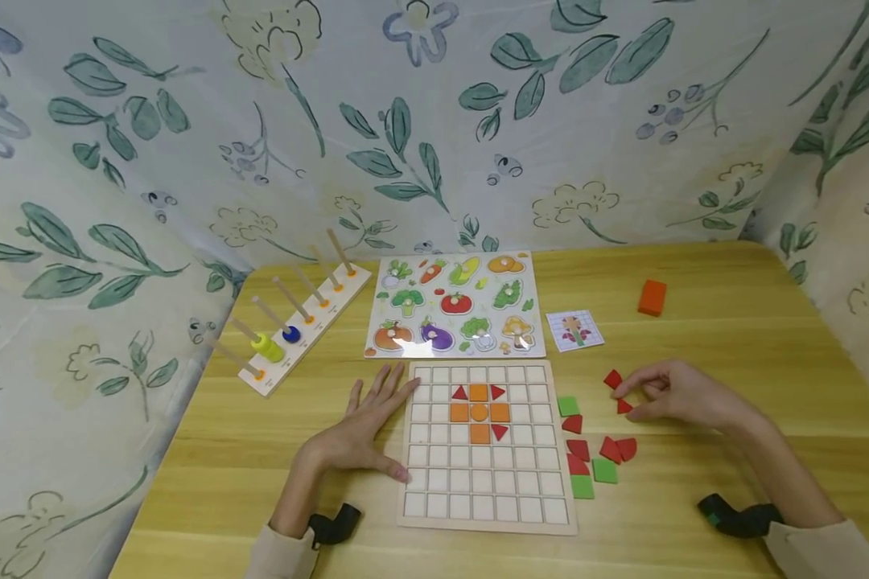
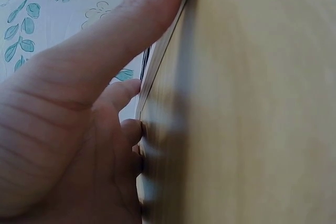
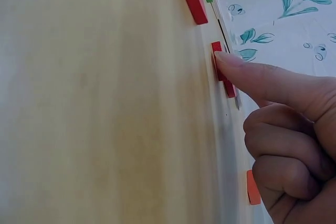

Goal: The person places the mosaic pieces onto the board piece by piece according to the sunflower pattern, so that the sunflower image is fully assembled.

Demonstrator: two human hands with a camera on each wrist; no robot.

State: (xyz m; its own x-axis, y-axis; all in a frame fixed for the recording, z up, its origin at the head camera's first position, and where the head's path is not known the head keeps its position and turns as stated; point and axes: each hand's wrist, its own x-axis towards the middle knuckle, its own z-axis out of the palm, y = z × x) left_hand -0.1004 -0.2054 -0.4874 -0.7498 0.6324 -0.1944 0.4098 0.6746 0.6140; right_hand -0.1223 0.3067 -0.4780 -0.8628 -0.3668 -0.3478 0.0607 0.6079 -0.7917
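A wooden grid board lies in front of me, holding orange squares, an orange circle and several red triangles. My left hand is spread flat beside the board's left edge, thumb and a fingertip touching its frame. Right of the board, the thumb and index finger of my right hand pinch a small red triangle low at the table; its other fingers are curled in. Another red piece lies just beyond. In the right wrist view, the thumb presses on red wood.
Green squares and red quarter-round pieces lie along the board's right side. Behind stand a vegetable puzzle, a pattern card and an orange block. A peg rack with rings sits at the left.
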